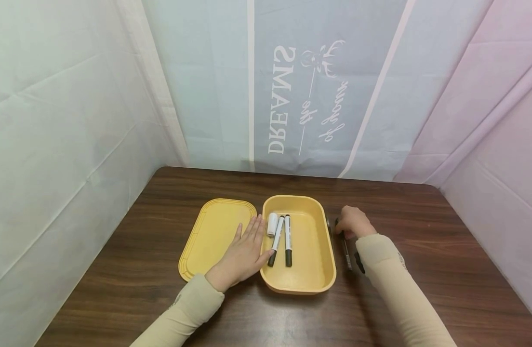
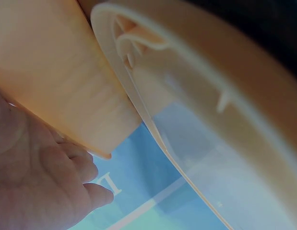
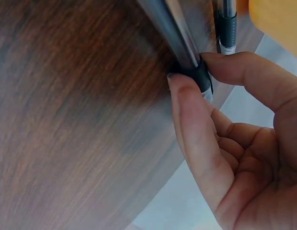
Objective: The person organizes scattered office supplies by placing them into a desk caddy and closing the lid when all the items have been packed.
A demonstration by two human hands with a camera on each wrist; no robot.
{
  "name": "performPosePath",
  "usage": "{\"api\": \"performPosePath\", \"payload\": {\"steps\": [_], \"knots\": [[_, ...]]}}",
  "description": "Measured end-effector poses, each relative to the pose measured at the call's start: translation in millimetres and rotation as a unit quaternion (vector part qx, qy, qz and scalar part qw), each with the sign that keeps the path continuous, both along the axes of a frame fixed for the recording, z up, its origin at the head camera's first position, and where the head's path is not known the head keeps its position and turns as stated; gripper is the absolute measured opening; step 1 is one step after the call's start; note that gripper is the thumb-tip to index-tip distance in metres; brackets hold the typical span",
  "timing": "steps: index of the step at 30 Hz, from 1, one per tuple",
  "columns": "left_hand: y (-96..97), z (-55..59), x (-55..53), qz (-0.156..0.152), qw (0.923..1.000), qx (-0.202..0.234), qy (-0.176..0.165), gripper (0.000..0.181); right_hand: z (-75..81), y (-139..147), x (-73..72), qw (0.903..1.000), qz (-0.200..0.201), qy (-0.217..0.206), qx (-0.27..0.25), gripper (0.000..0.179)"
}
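Note:
My right hand [image 1: 353,222] pinches a pen [image 3: 179,43] by its black grip between thumb and fingertip, right of the yellow box [image 1: 309,279]. A second pen [image 3: 228,31] lies between that hand and the box. Inside the open box are two white markers with black ends, one upright in view [image 1: 288,241] and one slanted [image 1: 276,241], plus a short white cylinder [image 1: 272,224]. My left hand [image 1: 244,253] lies with straight fingers at the box's left wall, over the edge of the yellow lid [image 1: 209,231]. The left wrist view shows its palm beside the box and lid.
The dark wooden table [image 1: 140,270] bears everything. Fabric curtains [image 1: 214,96] stand behind it and at both sides.

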State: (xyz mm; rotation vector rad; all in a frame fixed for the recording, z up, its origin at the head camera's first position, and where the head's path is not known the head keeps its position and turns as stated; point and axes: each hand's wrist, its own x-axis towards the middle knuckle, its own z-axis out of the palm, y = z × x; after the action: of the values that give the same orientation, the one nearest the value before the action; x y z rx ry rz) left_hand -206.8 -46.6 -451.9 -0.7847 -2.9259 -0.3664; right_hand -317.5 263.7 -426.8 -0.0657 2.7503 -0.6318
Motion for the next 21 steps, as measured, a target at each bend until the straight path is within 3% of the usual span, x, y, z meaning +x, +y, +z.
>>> {"api": "performPosePath", "payload": {"steps": [13, 21], "knots": [[0.2, -2.9, 1.7, 0.004, 1.0, 0.004, -0.003, 0.072, -8.6, 18, -4.3, 0.9928, -0.026, -0.059, -0.101, 0.037], [-0.2, -4.3, 2.1, 0.002, 1.0, -0.002, 0.004, 0.072, -14.7, 39, -1.2, 0.9699, -0.026, -0.108, -0.217, 0.018]]}}
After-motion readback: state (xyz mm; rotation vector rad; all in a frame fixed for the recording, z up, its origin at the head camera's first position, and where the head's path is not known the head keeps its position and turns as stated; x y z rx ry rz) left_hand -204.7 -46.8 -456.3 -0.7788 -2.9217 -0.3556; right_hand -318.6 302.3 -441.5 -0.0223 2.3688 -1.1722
